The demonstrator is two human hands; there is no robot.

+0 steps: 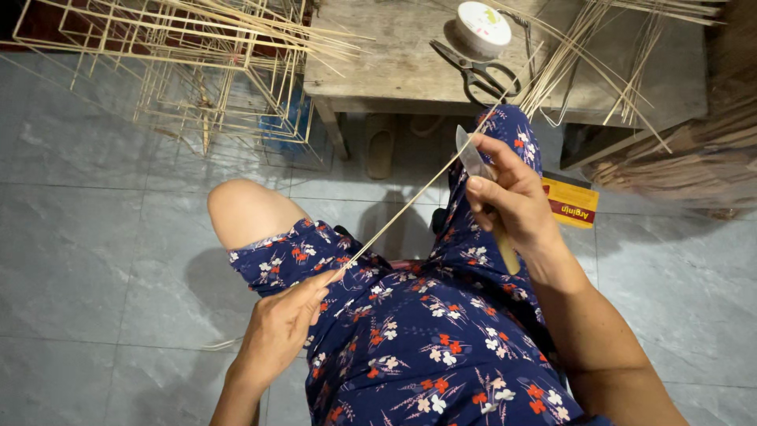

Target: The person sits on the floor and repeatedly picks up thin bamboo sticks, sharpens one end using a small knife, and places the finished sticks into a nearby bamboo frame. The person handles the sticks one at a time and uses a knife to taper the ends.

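A thin bamboo strip (402, 209) is held between both hands and runs diagonally from the lower left toward the upper right of the frame. Its lower end is pinched by the closed fingers of the left hand (280, 327), low and left of centre, over a lap covered in dark blue flowered fabric (426, 331). The right hand (509, 197), right of centre, is wrapped around the pale wooden handle of a knife (471, 154), whose blade is laid against the strip. At the top of the frame a worn wooden table (394, 63) is seen, on which black scissors (477, 72), a white spool (482, 25) and loose bamboo strips (583, 47) are lying. A frame of bamboo sticks (197, 55) is standing on the grey tiled floor (95, 252) at the upper left.
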